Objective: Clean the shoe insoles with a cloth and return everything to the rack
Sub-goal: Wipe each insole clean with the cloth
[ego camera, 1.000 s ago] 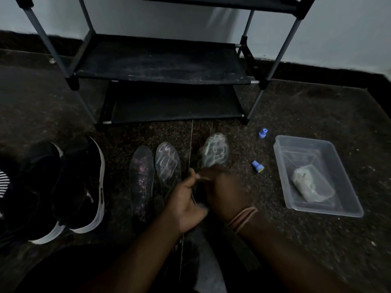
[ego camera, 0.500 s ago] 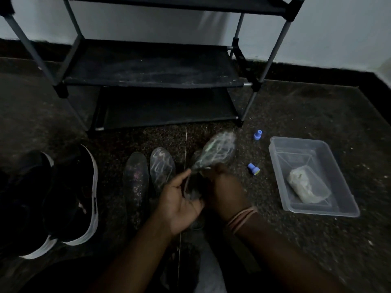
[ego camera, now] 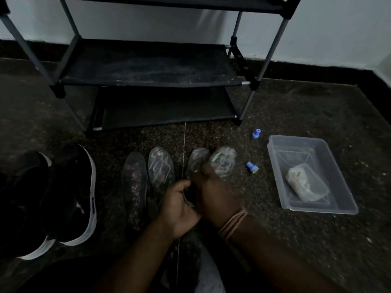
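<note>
Gripping the heel ends of two insoles (ego camera: 213, 161) low over the floor (ego camera: 296, 106), the left hand (ego camera: 179, 208) and right hand (ego camera: 213, 195) had fingers curled round them. Two more insoles (ego camera: 148, 176) lay just left, the rack (ego camera: 148, 66) stood behind, and the cloth (ego camera: 304, 182) sat in a tub (ego camera: 347, 206).

Single head view — looks forward and down, close over floor (ego camera: 296, 240), facing rack (ego camera: 148, 66).
</note>
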